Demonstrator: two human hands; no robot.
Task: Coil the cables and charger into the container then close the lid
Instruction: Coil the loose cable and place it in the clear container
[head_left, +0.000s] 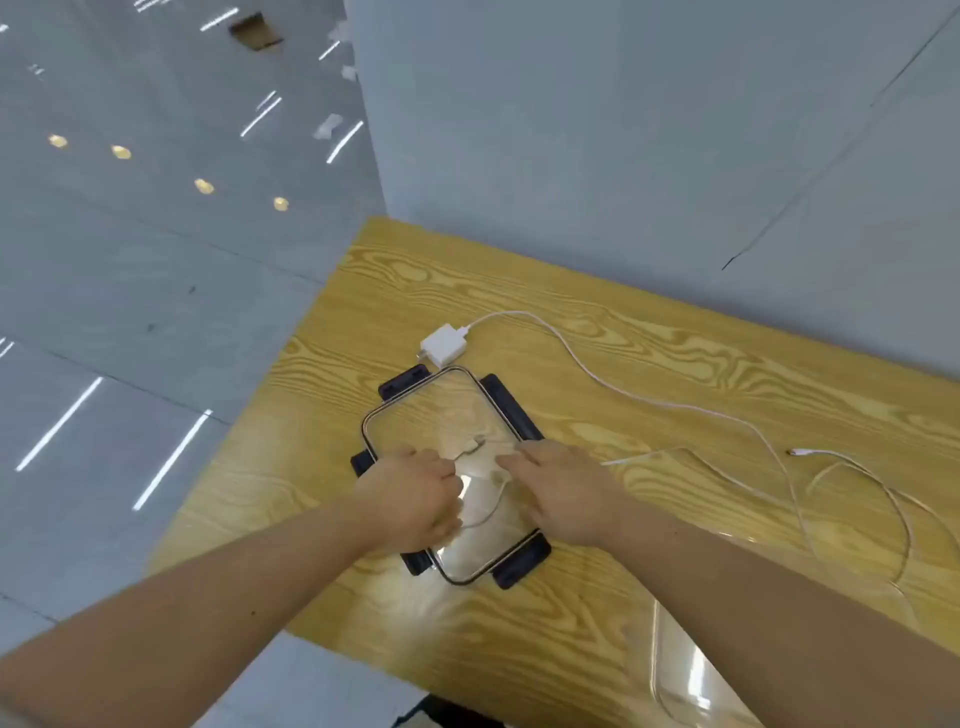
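A thin white cable is pinched in the curled fingers of the left hand, and the right hand is laid flat, fingers together, on the clear flat lid with black clips. Both hands are over this lid on the yellow wooden table. The white square charger is seen just past the lid, with its long white cord spread loose to the right, and the clear plastic container is at the near edge.

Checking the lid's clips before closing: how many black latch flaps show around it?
4: far-left, far-right, near, and left beside the left hand; hands may hide others.
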